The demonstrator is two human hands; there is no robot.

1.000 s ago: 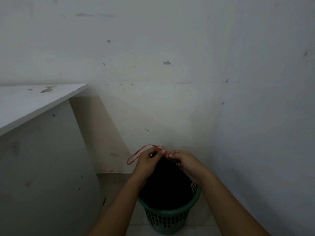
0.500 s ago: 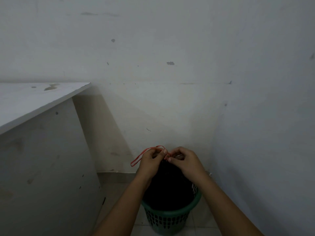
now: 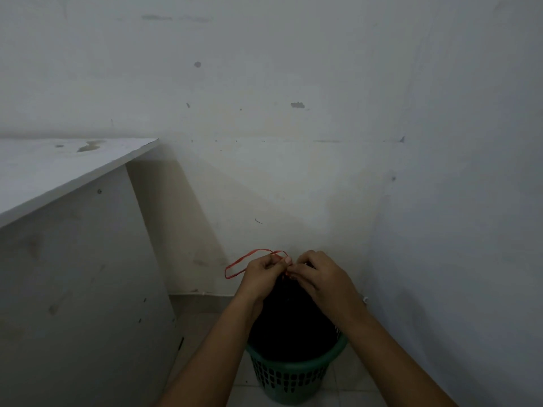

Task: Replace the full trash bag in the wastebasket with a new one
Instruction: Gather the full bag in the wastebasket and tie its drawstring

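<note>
A green perforated wastebasket (image 3: 289, 377) stands on the tiled floor in the corner. A black trash bag (image 3: 291, 321) rises out of it, its top gathered to a neck between my hands. My left hand (image 3: 261, 274) pinches the red drawstring (image 3: 239, 264), whose loop sticks out to the left. My right hand (image 3: 320, 277) pinches the drawstring at the bag's neck, fingertips almost touching the left hand's. The neck itself is hidden behind my fingers.
A white desk (image 3: 58, 171) with a side panel stands close on the left of the basket. White walls close the corner behind and on the right. A strip of pale floor tile (image 3: 202, 318) shows between desk and basket.
Both hands have stayed at the bag's neck, shifting slightly as they work the red drawstring. The loop on the left keeps about the same shape.
</note>
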